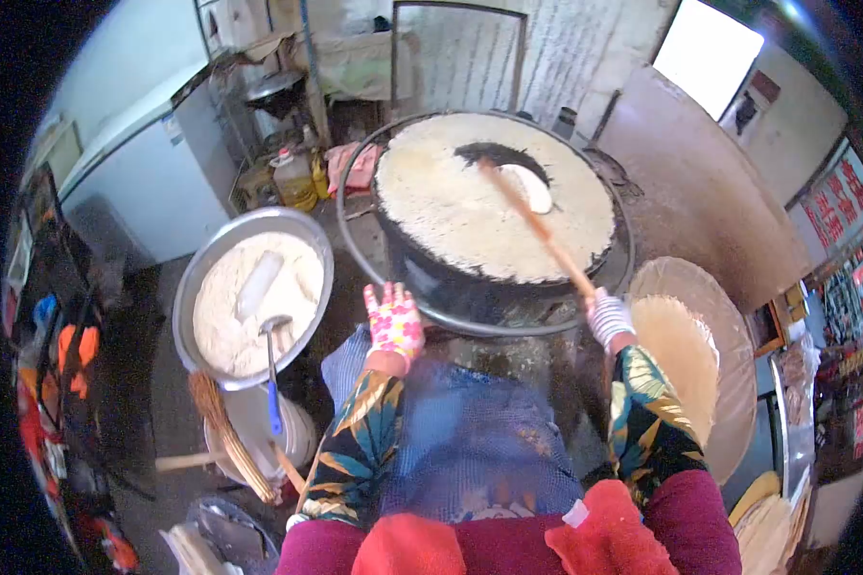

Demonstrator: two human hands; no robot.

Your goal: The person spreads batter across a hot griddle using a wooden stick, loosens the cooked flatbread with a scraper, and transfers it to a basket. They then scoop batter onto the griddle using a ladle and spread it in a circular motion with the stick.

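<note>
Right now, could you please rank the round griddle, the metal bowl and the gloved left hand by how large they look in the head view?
1. Round griddle, largest
2. Metal bowl
3. Left hand, clearly smallest

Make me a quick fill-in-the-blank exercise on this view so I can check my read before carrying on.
1. The right hand grips a long stick that looks made of ____.
2. The left hand is gloved in a pattern of pink ____.
3. The metal utensil resting in the basin has a ____ handle.
4. In this view, the basin stands to the ____ of the griddle.

Missing words: wood; flowers; blue; left
</note>
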